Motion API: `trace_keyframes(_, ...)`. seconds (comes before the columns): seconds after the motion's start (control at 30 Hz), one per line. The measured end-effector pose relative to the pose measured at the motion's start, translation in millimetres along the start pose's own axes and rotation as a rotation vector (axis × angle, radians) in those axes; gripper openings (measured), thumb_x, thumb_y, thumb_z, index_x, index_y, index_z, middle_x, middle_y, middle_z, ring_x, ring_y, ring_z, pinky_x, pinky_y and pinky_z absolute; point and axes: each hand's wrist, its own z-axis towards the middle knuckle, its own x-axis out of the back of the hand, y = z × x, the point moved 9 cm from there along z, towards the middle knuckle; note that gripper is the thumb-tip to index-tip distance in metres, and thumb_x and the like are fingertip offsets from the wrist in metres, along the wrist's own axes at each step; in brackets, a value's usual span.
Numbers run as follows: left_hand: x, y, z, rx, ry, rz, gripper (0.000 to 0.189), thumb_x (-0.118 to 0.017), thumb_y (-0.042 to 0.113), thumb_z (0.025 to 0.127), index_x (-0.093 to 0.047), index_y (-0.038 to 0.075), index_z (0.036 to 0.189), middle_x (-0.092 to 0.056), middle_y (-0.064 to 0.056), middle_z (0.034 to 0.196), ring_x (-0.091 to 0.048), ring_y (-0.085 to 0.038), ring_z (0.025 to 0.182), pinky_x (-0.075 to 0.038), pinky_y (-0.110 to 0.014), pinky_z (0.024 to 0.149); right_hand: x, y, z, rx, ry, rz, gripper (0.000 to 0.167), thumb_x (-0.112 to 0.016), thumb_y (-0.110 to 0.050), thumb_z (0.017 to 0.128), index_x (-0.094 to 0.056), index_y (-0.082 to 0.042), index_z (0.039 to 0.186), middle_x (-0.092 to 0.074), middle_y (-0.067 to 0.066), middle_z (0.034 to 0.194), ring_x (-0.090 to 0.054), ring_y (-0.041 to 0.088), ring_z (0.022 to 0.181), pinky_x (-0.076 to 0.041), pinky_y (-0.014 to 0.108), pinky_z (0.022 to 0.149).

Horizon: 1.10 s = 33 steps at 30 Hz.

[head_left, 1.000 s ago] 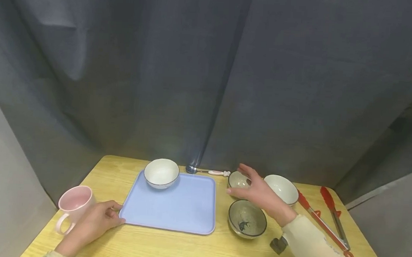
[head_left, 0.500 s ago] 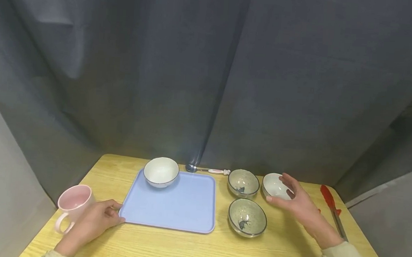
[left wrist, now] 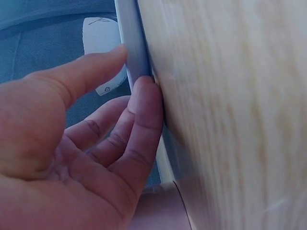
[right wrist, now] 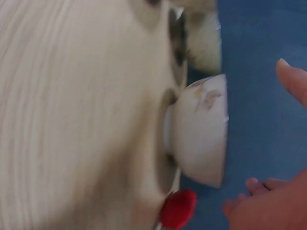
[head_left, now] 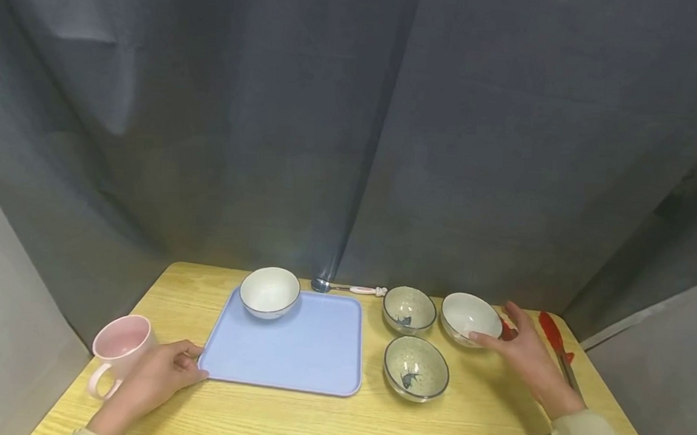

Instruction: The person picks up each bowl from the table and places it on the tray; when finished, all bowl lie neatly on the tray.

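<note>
My left hand (head_left: 151, 378) pinches the near left corner of a light blue tray (head_left: 294, 356). In the left wrist view the thumb lies on the tray's rim (left wrist: 130, 40) and the fingers curl against its underside. A white bowl with a dark rim (head_left: 269, 293) stands at the tray's far left. At the right, my right hand (head_left: 524, 355) is spread beside a second white bowl (head_left: 470, 316), its thumb overlapping the near rim in the head view. The right wrist view has the fingers and thumb apart around that bowl's mouth, holding nothing.
A pink mug (head_left: 121, 350) is just left of my left hand. Two speckled bowls (head_left: 416, 369) stand between tray and right white bowl. A spoon (head_left: 362, 290) lies along the back edge. Red-tipped tongs (head_left: 551, 330) lie at the right, partly behind my right hand. A grey curtain (head_left: 328, 144) hangs behind.
My right hand has moved right, from over the speckled bowls to the white bowl, then slightly farther to its right side. My left hand stays on the tray's corner.
</note>
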Motion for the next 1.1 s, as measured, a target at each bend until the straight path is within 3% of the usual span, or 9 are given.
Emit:
trace_keyframes(0.23,0.5,-3.9,-3.2,-0.001,-0.001,-0.004,0.040,-0.095,0.021,0.089,-0.079,0.004,0.121,-0.075,0.008,0.081,-0.063,0.000,0.075,-0.055,-0.023,0.074,-5,26,13.1,-0.041,0.009,0.004,0.131,-0.086,-0.034,0.100,0.016,0.007,0.173,0.003,0.040,0.182,-0.020,0.062,0.167,-0.029,0.069,0.132)
trace_keyframes(0.43,-0.3,-4.3,-2.3,0.004,-0.004,-0.012,0.041,-0.095,0.021,0.089,-0.079,0.003,0.122,-0.077,0.007,0.082,-0.065,0.000,0.075,-0.055,-0.023,0.073,-13,33,19.1,-0.063,-0.003,0.018,0.135,-0.088,-0.034,0.098,0.017,0.008,0.172,-0.005,0.041,0.181,-0.020,0.059,0.168,-0.027,0.067,0.136)
trace_keyframes(0.67,-0.7,-2.9,-1.5,-0.003,-0.004,-0.007,0.039,-0.095,0.022,0.089,-0.079,0.004,0.120,-0.075,0.009,0.081,-0.064,0.001,0.075,-0.054,-0.022,0.073,-18,40,23.4,-0.094,-0.022,0.024,0.139,-0.087,-0.037,0.097,0.022,0.008,0.170,0.004,0.042,0.181,-0.013,0.060,0.170,-0.023,0.067,0.137)
trace_keyframes(0.9,-0.1,1.8,0.0,-0.040,0.002,-0.018,0.038,-0.095,0.021,0.089,-0.079,0.005,0.119,-0.075,0.010,0.080,-0.063,0.002,0.074,-0.054,-0.022,0.073,-21,47,28.3,-0.109,0.047,0.054,0.133,-0.092,-0.031,0.092,0.006,0.010,0.173,-0.015,0.042,0.177,-0.034,0.051,0.161,-0.030,0.061,0.135)
trace_keyframes(1.1,-0.7,2.2,1.0,-0.032,-0.002,-0.009,0.038,-0.095,0.022,0.089,-0.079,0.005,0.119,-0.075,0.010,0.080,-0.063,0.002,0.074,-0.054,-0.022,0.073,-26,48,27.4,-0.143,0.027,0.022,0.142,-0.089,-0.038,0.094,0.021,0.006,0.171,-0.007,0.044,0.178,-0.030,0.054,0.162,-0.027,0.064,0.136)
